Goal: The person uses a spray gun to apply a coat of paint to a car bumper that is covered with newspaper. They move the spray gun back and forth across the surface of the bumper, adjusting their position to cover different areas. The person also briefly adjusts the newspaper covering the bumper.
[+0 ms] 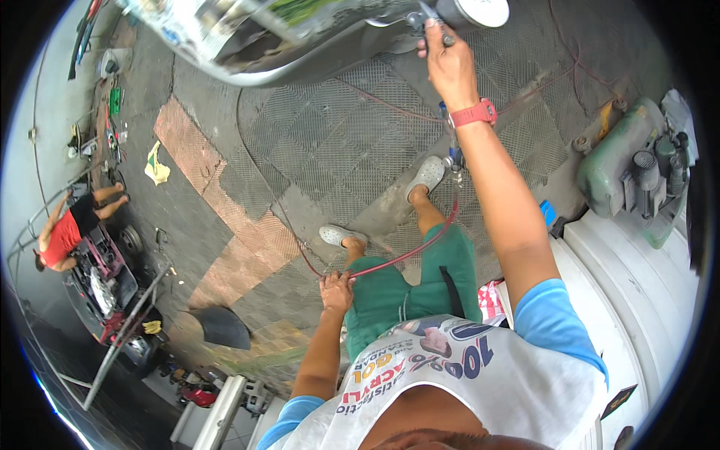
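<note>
My right hand (450, 71) reaches up to the top, closed on a metal spray gun (421, 22) with a round white-topped cup (480, 10). It is beside the curved, glossy panel (300, 64) of a large object, which looks like a vehicle. A blue and silver fitting (454, 156) hangs below my wrist, joined to a red hose (456, 199) that loops down leftward. My left hand (336, 292) is low by my left thigh, with its fingers curled on that hose.
Another person (61, 241) in red works beside a pink-and-black wheeled vehicle (105, 270) and metal tubing at left. A green compressor (606, 169) stands right, near white panels (622, 281). A yellow cloth (156, 171) and a dark curved piece (217, 326) lie on the floor mats, crossed by hoses.
</note>
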